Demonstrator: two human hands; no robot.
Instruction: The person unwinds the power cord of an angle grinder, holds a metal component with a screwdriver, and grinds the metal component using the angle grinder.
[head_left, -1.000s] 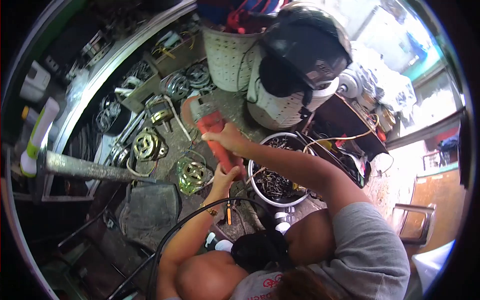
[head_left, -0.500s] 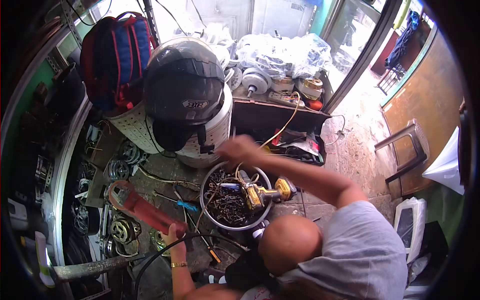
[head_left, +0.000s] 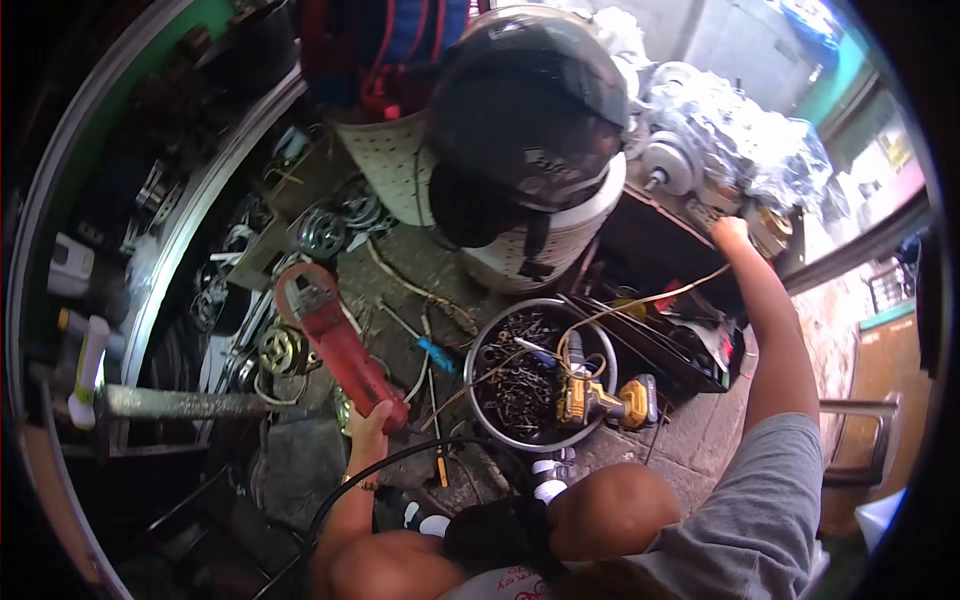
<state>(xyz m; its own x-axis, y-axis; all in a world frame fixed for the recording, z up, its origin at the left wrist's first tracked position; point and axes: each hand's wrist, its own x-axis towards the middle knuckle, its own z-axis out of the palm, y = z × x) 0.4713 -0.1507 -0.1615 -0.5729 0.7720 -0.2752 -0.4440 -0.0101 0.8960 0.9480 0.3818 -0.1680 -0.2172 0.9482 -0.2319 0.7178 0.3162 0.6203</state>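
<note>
A red angle grinder (head_left: 345,350) slants across the left-centre, its disc end up and to the left. My left hand (head_left: 368,420) is wrapped round its lower end, beside the black cable. Far to the upper right, my right hand (head_left: 730,233) is closed at the power strip (head_left: 703,214) on the bench; what its fingers hold, if anything, is too small to make out. A pale cord (head_left: 650,298) runs from near that hand to the white basin (head_left: 480,405) of small metal parts. On the basin lies a yellow cordless drill (head_left: 590,400).
A black helmet (head_left: 535,110) rests on a white perforated bin (head_left: 510,258). Motor parts (head_left: 283,350), a blue-handled screwdriver (head_left: 436,353) and an orange-handled one (head_left: 442,470) lie on the floor. An open toolbox (head_left: 700,350) stands right of the basin. A chair (head_left: 880,440) is at the right.
My right hand has left the grinder and reached across the basin to the bench at the upper right. My left hand still holds the grinder, now lower. The camera view has shifted.
</note>
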